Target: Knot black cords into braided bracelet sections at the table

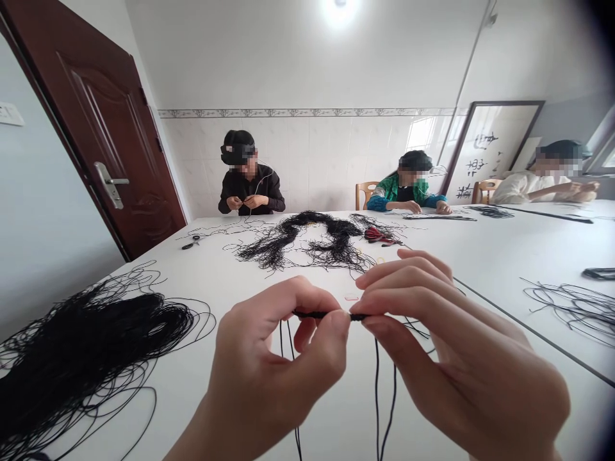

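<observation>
Our left grip and right grip both pinch a black cord, held above the white counter. If either pinch loosens, the cord could slip or go slack; the thin strands dangling below could tangle by crossing.

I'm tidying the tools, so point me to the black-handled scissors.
In the head view, the black-handled scissors lie on the left of the white table, beyond the black cord bundle and left of the middle heap.
</observation>
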The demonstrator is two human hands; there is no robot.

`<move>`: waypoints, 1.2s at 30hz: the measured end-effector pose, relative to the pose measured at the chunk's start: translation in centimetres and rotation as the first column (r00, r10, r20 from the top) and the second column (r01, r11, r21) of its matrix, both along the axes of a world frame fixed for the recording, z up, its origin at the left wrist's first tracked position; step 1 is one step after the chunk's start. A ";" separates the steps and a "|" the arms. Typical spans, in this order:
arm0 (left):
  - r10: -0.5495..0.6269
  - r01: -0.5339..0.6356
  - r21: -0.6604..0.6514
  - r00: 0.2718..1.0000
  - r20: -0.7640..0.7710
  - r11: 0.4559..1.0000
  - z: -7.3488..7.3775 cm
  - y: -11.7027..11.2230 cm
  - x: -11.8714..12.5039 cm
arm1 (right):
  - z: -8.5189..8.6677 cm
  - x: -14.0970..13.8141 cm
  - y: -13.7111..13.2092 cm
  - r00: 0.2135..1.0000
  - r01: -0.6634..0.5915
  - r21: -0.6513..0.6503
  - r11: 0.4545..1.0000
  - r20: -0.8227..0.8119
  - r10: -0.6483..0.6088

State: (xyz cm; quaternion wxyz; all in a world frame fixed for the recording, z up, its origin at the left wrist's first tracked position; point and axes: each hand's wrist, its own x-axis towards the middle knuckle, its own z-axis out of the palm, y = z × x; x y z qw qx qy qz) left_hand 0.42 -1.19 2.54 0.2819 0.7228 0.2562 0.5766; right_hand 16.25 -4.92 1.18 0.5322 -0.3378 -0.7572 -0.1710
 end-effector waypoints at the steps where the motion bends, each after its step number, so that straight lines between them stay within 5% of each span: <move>1: 0.002 -0.002 -0.010 1.000 -0.005 1.000 0.0 0.0 0.0 | 0.0 0.0 0.0 1.000 0.003 -0.001 1.000 0.001 -0.003; 19: -0.115 0.096 -0.121 0.981 -0.156 0.988 0.4 1.1 -0.8 | -0.1 0.5 0.3 0.999 0.020 0.016 1.000 -0.041 -0.019; 30: -0.235 0.240 -0.243 0.971 0.051 0.940 0.0 1.8 -1.0 | -0.2 0.3 0.7 0.996 0.055 0.037 0.998 -0.070 -0.052; 36: -0.341 0.410 -0.397 0.910 0.235 0.821 -0.1 1.5 -1.0 | -0.2 0.4 0.8 0.996 0.078 0.045 0.996 -0.057 -0.076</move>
